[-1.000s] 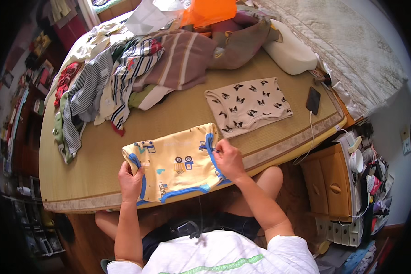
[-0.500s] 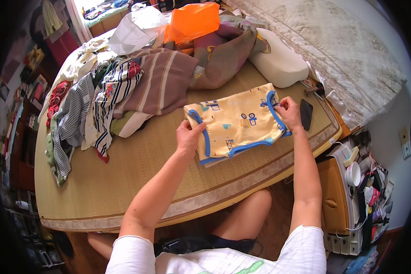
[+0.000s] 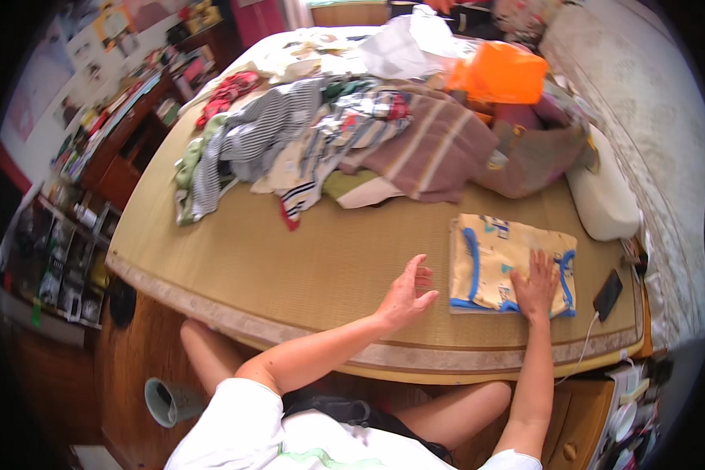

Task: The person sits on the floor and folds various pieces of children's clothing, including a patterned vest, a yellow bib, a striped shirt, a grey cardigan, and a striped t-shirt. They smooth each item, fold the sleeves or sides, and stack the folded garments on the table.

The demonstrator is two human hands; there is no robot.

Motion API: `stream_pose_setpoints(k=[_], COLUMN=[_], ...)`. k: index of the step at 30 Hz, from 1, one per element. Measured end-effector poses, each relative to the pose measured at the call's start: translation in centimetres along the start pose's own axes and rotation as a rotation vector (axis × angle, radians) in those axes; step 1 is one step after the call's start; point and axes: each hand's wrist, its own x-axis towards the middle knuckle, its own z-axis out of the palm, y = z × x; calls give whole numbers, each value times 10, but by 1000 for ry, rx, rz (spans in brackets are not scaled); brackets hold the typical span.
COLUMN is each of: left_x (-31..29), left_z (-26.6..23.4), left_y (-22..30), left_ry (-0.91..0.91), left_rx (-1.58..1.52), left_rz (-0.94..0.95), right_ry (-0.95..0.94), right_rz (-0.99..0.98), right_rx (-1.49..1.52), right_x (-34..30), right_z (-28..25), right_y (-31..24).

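A folded yellow baby garment with blue trim and printed vehicles lies on the woven mat at the right, seemingly on top of another folded layer. Flat on its right half rests my right hand, fingers spread. My left hand is to the left of the garment, over the mat and apart from the cloth. Its fingers are stretched and the thumb stands away, holding nothing. Beyond the garment, a striped shirt and a brown striped cloth lie in a loose heap.
More loose clothes, such as a grey striped top, spread to the left. An orange bag and a white pillow are at the back right. A phone with a white cable lies near the right edge. On the floor stands a bin.
Both hands have let go of the garment's sides. My right hand now presses flat on it, and my left hand has moved off leftward. The view has turned left.
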Motion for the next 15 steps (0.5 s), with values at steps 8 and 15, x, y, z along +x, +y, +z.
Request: stream_pose_setpoints(k=[8,15], left_x=[-8,79], left_z=[-286,-459], left_y=[-45,-27], left_ry=[672,754], left_rx=[883,1117], left_rz=[308,17], right_ry=[271,378], right_rz=[-26,-275], right_rx=[147,217], right_x=[-43,-155], right_z=[29,9], right_y=[-3,-162])
